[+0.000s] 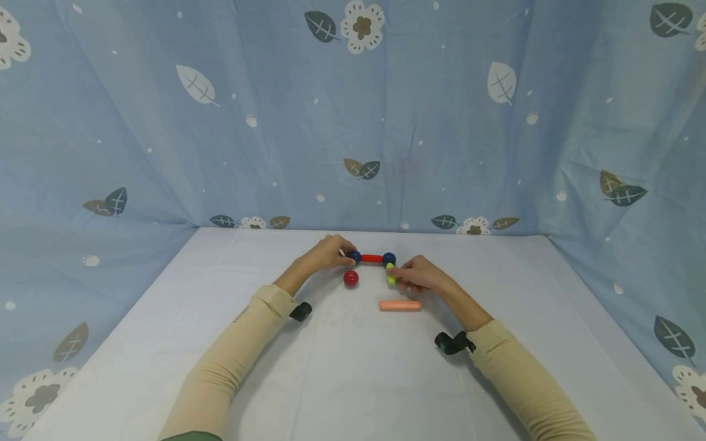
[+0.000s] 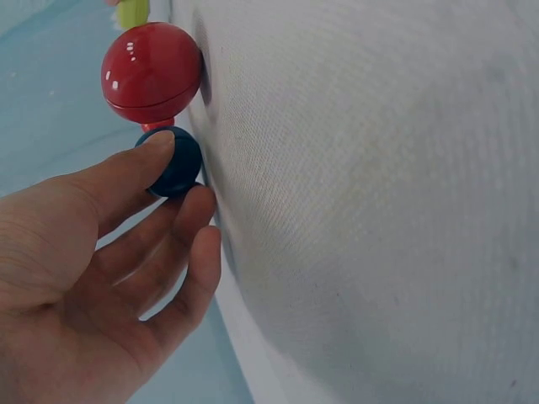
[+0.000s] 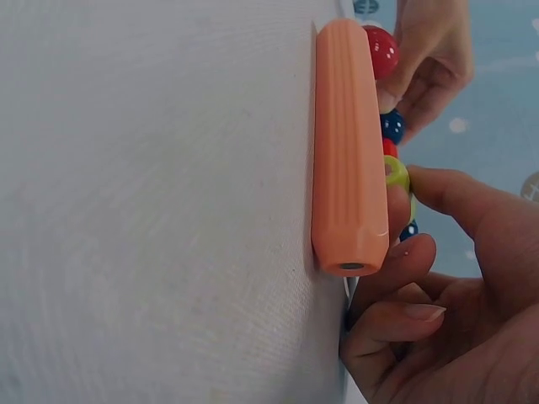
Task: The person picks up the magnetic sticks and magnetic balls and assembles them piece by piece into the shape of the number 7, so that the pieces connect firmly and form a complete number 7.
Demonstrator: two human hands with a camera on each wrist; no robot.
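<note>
My left hand (image 1: 330, 253) pinches a dark blue ball (image 2: 182, 164) between thumb and fingers. A short red rod (image 1: 372, 258) runs from that ball to a second blue ball (image 1: 388, 258) on the right. My right hand (image 1: 425, 274) pinches a yellow-green rod (image 1: 391, 280), whose far end meets the second blue ball; whether it is attached there I cannot tell. A loose red ball (image 1: 350, 278) lies on the table just in front of the left blue ball. Nearer me, a peach-coloured rod (image 3: 349, 143) with grooved sides lies crosswise, below my right hand.
A white cloth covers the table (image 1: 342, 380). Behind it and at both sides hangs a blue curtain (image 1: 276, 135) with leaves and flowers. Black wrist-camera mounts (image 1: 452, 343) stick out from both sleeves, low over the table.
</note>
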